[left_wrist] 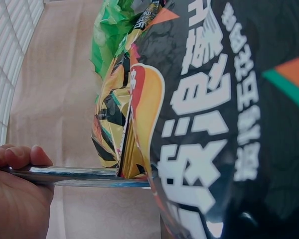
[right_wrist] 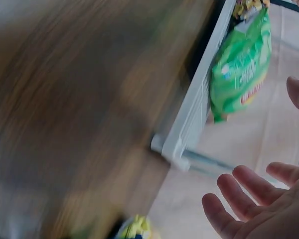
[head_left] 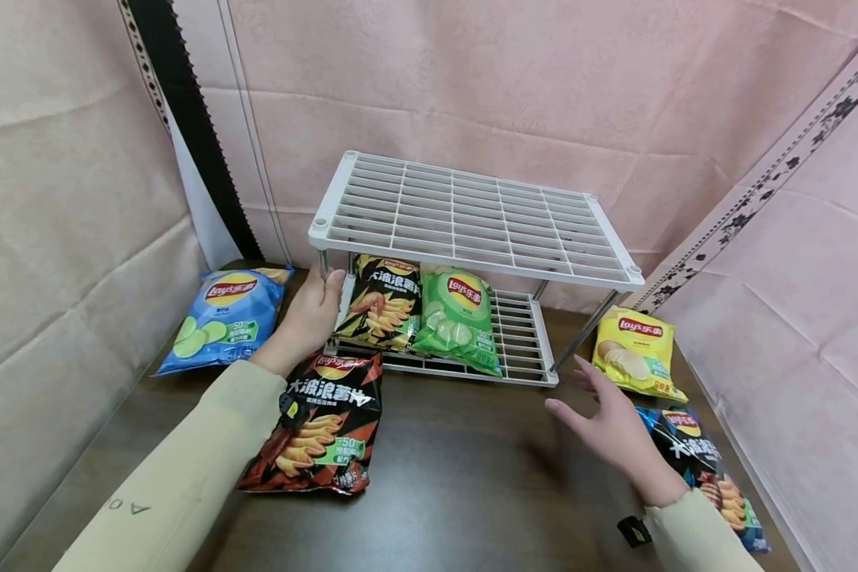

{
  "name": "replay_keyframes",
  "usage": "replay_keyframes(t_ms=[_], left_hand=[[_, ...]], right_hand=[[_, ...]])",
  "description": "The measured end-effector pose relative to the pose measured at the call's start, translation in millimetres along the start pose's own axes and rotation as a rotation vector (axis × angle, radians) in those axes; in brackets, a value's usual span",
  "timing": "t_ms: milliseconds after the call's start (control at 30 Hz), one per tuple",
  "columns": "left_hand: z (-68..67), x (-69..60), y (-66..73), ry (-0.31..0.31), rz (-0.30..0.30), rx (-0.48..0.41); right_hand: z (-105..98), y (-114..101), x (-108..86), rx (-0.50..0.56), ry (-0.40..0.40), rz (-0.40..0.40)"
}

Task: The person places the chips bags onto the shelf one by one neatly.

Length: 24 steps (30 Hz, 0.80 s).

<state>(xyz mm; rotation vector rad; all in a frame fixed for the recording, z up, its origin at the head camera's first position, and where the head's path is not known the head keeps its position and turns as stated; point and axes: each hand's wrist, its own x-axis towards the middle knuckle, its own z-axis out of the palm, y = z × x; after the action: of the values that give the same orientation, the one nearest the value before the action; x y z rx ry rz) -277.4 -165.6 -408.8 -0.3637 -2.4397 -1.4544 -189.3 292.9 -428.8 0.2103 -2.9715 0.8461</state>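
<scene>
Left grip point(head_left: 306, 320): holding a rack post point(left_wrist: 84, 173)
Right grip point(head_left: 609, 425): hovering spread near the yellow bag point(head_left: 632, 357)
Green bag point(head_left: 457, 318): sitting between both grips

A: Where is the head view looking from?

B: From above the near side. It's facing down and far, standing back enough to be taking in the rack point(head_left: 472, 259), the table point(head_left: 457, 469), the left hand point(head_left: 309, 316) and the right hand point(head_left: 608, 421).

A: And the left wrist view?

B: It's lying on its side and facing far, so close that the black bag point(left_wrist: 204, 99) is filling much of it. It's sharing that bag with the head view.

A: The right wrist?

B: It's also tilting sideways, looking far from the rack's near right, with the table blurring. Both wrist views are catching the green bag point(right_wrist: 241, 69), the right one more fully.
</scene>
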Motion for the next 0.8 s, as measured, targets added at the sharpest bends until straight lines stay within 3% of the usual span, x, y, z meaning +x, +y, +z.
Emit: replay_keyframes(t_ms=[100, 300, 600, 700, 800], left_hand=[[-1.3, -0.3, -0.7, 0.007, 0.008, 0.004], [-1.5, -0.3, -0.4, 0.008, 0.015, -0.006], [-0.5, -0.6, -1.0, 0.012, 0.015, -0.006], [-0.5, -0.5, -0.8, 0.005, 0.013, -0.014], [-0.9, -0.8, 0.3, 0.002, 0.007, -0.014]], right_hand=[[-11, 11, -6.6, -0.046, 0.027, 0.015], [-36, 37, -19.7, -0.107, 0.035, 0.134], [-55, 69, -37.1, -0.159, 0.047, 0.227], [-68, 81, -41.3, -0.151, -0.007, 0.307], [-82, 97, -44.3, -0.137, -0.109, 0.390]])
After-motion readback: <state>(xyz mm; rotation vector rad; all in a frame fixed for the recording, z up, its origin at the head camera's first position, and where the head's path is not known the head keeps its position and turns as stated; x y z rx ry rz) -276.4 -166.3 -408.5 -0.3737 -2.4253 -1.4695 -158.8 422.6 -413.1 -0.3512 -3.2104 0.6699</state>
